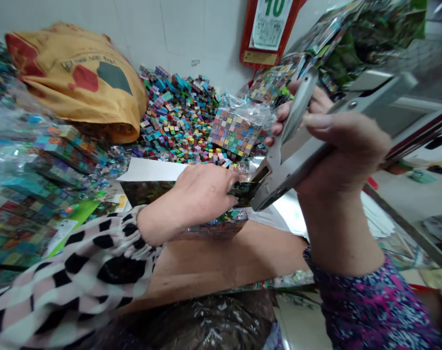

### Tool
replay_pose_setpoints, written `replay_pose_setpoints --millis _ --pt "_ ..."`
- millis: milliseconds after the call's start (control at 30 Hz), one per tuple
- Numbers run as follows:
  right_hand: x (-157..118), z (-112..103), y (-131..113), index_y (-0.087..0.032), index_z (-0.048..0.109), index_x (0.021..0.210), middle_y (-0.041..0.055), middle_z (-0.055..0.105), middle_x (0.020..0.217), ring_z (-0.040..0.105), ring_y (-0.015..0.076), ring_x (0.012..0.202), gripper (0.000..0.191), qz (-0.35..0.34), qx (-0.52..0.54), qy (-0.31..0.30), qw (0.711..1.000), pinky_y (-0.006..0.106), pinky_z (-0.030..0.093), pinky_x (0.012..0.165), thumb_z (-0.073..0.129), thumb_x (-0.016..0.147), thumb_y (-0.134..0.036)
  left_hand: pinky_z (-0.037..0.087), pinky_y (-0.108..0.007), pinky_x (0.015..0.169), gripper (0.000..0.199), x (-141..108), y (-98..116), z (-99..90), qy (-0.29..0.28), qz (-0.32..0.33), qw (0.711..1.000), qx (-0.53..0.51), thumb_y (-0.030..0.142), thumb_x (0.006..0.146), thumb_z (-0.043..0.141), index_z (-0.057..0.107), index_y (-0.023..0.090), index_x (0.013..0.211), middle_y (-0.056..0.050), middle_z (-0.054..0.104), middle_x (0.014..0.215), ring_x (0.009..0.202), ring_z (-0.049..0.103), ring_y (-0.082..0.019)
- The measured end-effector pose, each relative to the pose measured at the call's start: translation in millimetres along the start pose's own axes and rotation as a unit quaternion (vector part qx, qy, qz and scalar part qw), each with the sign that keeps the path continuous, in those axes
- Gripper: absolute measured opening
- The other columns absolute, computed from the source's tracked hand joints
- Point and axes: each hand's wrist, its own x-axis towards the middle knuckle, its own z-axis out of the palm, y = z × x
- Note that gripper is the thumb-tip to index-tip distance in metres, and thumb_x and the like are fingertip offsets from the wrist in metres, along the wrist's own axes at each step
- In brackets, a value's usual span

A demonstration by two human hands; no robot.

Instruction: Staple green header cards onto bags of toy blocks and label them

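Observation:
My right hand [343, 150] is wrapped round the handles of a grey metal plier stapler [279, 170], tilted down to the left. The stapler's jaws are at the right end of a folded header card [148, 190], white inside and dark printed outside. My left hand [204, 194] is closed over that card, thumb and fingers pinching it near the jaws. Below the card hangs a clear plastic bag [221, 228], its contents partly hidden by my hand. Whether the jaws have pressed a staple through cannot be seen.
Loose small coloured cubes [180, 112] are heaped against the wall, with a bagged cube block [235, 131] beside them. An orange bag [82, 82] and stacked bagged blocks [27, 209] stand left. Printed green packaging [374, 39] is piled back right. Brown cardboard [221, 262] lies in front.

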Motion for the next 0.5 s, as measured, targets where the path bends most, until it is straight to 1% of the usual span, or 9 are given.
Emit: replay_pose_setpoints --millis 33,100,167,267,400,500 --pt "-0.7 1.8 2.8 -0.027 0.07 0.086 0.0026 0.056 0.086 0.05 0.0191 0.07 0.03 0.0 0.004 -0.009 1.0 0.035 0.044 0.064 0.064 0.057 -0.026 0.04 -0.032 0.059 0.029 -0.1 -0.1 0.5 0.003 0.003 1.0 -0.002 0.041 0.083 0.059 0.075 0.028 0.102 -0.005 0.072 0.074 0.074 0.068 -0.025" --pt "-2.3 4.6 8.1 -0.025 0.066 0.08 0.0019 0.054 0.084 0.05 0.0174 0.069 0.023 0.004 0.002 -0.02 1.0 0.035 0.042 0.064 0.065 0.057 -0.026 0.04 -0.032 0.058 0.026 0.0 -0.2 1.5 0.005 0.004 1.0 -0.005 0.041 0.082 0.06 0.075 0.027 0.098 -0.005 0.072 0.073 0.073 0.068 -0.025" --pt "-4.1 6.7 12.6 -0.025 0.06 0.072 0.0009 0.054 0.082 0.049 0.0165 0.068 0.016 0.007 -0.002 -0.013 1.0 0.034 0.042 0.063 0.064 0.057 -0.025 0.04 -0.031 0.058 0.024 0.3 -0.3 2.6 0.011 0.006 1.0 -0.007 0.04 0.081 0.061 0.075 0.026 0.095 -0.005 0.071 0.072 0.073 0.069 -0.025" --pt "-7.3 8.6 17.0 -0.025 0.058 0.068 -0.001 0.055 0.081 0.049 0.0152 0.069 0.015 0.02 0.011 0.008 1.0 0.031 0.042 0.062 0.063 0.054 -0.025 0.042 -0.033 0.059 0.021 0.8 -0.6 4.4 0.022 0.01 1.0 -0.007 0.036 0.079 0.06 0.075 0.025 0.089 -0.006 0.071 0.071 0.073 0.069 -0.027" --pt "-11.0 10.1 19.1 -0.025 0.06 0.068 -0.0017 0.057 0.081 0.051 0.0138 0.071 0.015 0.013 0.03 0.011 0.999 0.029 0.043 0.065 0.066 0.055 -0.022 0.042 -0.034 0.059 0.021 0.8 -0.8 6.0 0.025 0.017 1.0 -0.006 0.03 0.079 0.057 0.075 0.024 0.087 -0.006 0.071 0.072 0.073 0.068 -0.027" --pt "-11.0 11.8 20.5 -0.026 0.063 0.074 -0.001 0.056 0.083 0.051 0.0148 0.072 0.018 0.003 0.019 -0.01 1.0 0.031 0.045 0.067 0.068 0.058 -0.023 0.039 -0.032 0.058 0.022 0.6 0.2 6.0 0.031 0.022 0.999 0.001 0.03 0.08 0.055 0.074 0.025 0.09 -0.005 0.07 0.071 0.072 0.067 -0.025"
